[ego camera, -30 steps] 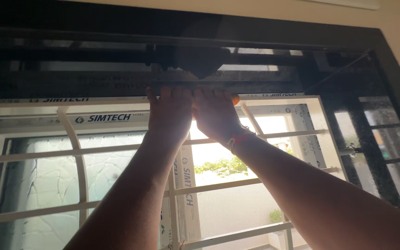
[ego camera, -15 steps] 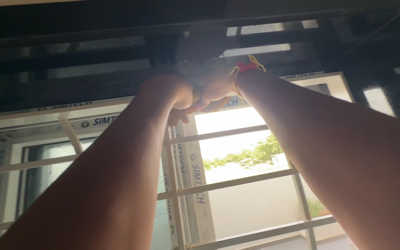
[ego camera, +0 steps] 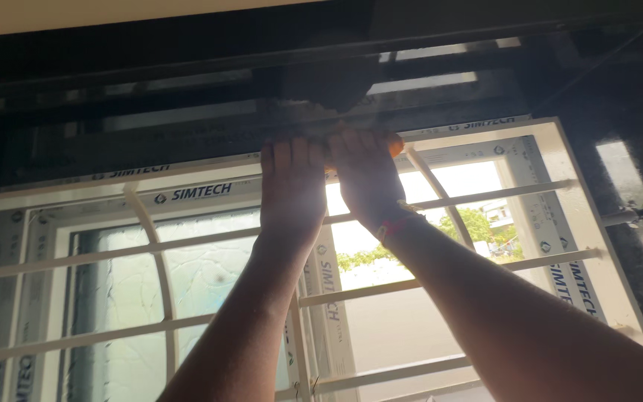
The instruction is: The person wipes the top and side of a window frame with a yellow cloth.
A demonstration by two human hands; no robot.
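Head view looked upward at a window, with both bare arms raised from the lower edge toward the top of the frame. The left hand [ego camera: 292, 186] sat at about 11 o'clock of centre, its back to the camera, fingers [ego camera: 283, 155] extended upward side by side and pressed against the dark upper rail [ego camera: 187, 141] of the window. The right hand [ego camera: 366, 175] was just beside it at 12 o'clock, the two hands touching or nearly so. Its fingers were curled over a small orange object [ego camera: 394, 145], which showed only as a sliver at the hand's 1 o'clock edge and between the two hands, right under the dark rail; what the object was could not be told. Whether the left hand gripped anything could not be told either, since only its back showed. A red band [ego camera: 392, 223] circled the right wrist.

Behind the hands ran a white window grille [ego camera: 485, 195] of horizontal bars with a curved upright at 9 o'clock. Beyond it stood a window frame wrapped in protective film [ego camera: 329, 298], with frosted patterned glass [ego camera: 210, 275] at 8 o'clock and an open pane at 3 o'clock giving onto green trees [ego camera: 478, 223] and bright sky. A pale ceiling [ego camera: 76, 15] strip lay at 11 o'clock along the upper edge.
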